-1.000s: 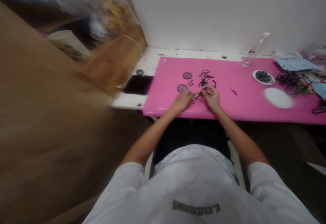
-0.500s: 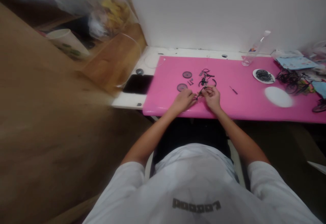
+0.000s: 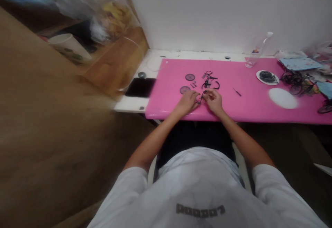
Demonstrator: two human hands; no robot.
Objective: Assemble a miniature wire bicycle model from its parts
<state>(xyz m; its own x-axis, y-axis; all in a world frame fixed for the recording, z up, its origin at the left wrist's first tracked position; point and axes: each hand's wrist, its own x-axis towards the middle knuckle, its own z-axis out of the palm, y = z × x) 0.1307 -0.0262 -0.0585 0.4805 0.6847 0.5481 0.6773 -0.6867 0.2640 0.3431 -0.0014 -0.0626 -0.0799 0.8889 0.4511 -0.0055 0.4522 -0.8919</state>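
Note:
My left hand (image 3: 187, 102) and my right hand (image 3: 214, 100) meet near the front edge of a pink mat (image 3: 233, 107), both pinching a small black part (image 3: 202, 97) between their fingertips. Just beyond the hands lies a cluster of small black pieces (image 3: 209, 79). Two dark round wheels (image 3: 190, 77) (image 3: 184, 89) lie to the left of that cluster, the nearer one close to my left hand. A small thin tool (image 3: 237, 92) lies to the right of my right hand.
A black phone (image 3: 140, 86) lies left of the mat on the white table. A clear plastic bottle (image 3: 256, 50), a white dish of black parts (image 3: 267, 77), a white lid (image 3: 282, 98) and more black parts (image 3: 298, 81) sit at the right. A wooden panel (image 3: 116, 62) stands at the left.
My hands have stayed together on the small black part, shifting only slightly towards me. The view has drifted a little.

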